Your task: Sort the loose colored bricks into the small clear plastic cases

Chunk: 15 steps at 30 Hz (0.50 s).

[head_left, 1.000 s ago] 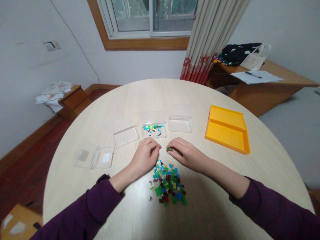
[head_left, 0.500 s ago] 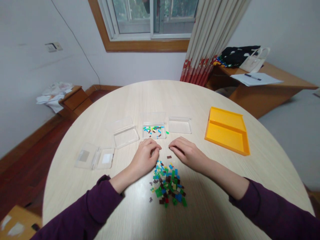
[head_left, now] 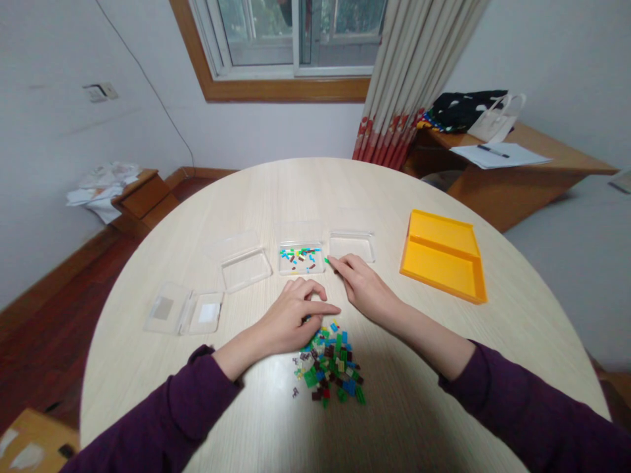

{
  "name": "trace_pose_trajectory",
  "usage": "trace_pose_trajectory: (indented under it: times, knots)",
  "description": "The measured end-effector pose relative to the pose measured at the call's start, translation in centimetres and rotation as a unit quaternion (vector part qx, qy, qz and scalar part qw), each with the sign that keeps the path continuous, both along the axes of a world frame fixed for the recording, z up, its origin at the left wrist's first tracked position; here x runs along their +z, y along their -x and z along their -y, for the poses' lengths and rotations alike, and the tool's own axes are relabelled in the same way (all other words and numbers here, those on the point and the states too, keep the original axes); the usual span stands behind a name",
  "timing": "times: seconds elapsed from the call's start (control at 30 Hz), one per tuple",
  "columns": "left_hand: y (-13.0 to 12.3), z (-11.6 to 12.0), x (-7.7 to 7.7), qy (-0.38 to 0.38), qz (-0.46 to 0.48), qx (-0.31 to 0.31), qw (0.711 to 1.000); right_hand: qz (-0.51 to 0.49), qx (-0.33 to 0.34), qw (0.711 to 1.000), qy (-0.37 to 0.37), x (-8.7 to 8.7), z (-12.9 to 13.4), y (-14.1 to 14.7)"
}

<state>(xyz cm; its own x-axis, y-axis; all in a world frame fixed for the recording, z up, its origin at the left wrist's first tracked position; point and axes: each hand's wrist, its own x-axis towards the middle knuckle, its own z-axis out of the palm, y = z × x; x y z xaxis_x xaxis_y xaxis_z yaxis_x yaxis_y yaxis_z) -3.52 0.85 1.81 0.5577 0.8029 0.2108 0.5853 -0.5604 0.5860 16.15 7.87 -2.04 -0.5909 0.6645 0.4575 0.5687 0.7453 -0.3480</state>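
Observation:
My right hand reaches to the right front corner of the middle clear box. Its fingertips are closed at a small green toy brick beside that box. My left hand hovers low at the top of a loose pile of toy bricks. Its index finger stretches right to the tabletop, and the other fingers are partly bent. The pile mixes green, blue, brown, yellow and red pieces. Several small coloured bricks lie in the middle box. My left hand hides part of the pile.
Open clear boxes stand to the left and right of the middle one. Another clear case with a white label lies farther left. A yellow open box sits at the right of the round table.
My right hand has moved up to the green brick by the middle box. My left index finger has stretched out to the right, and the lone brown brick there is no longer visible.

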Motion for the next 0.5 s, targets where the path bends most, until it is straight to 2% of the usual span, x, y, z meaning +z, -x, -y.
trace_pose_trajectory:
  times: [0.1, 0.23, 0.37, 0.43, 0.5]
  knots:
    - [0.0, 0.0, -0.4, -0.009, -0.013, 0.007, 1.000, 0.029, -0.008, 0.999, -0.023, -0.1, -0.1, 0.1]
    - [0.1, -0.1, -0.9, -0.011, 0.032, 0.040, 0.999, 0.008, 0.007, 1.000, -0.015, 0.7, 0.5, -0.1]
    - [0.1, -0.3, -1.1, 0.006, 0.089, 0.108, 0.990, -0.042, -0.011, 0.999, 0.002, 1.3, 1.1, -0.3]
    - [0.1, -0.4, -1.1, 0.016, 0.085, 0.133, 0.987, -0.058, -0.020, 0.998, 0.003, 1.3, 1.1, -0.2]
    - [-0.1, -0.5, -1.1, 0.016, 0.056, 0.130, 0.990, -0.061, -0.014, 0.998, 0.006, 1.1, 1.0, -0.1]
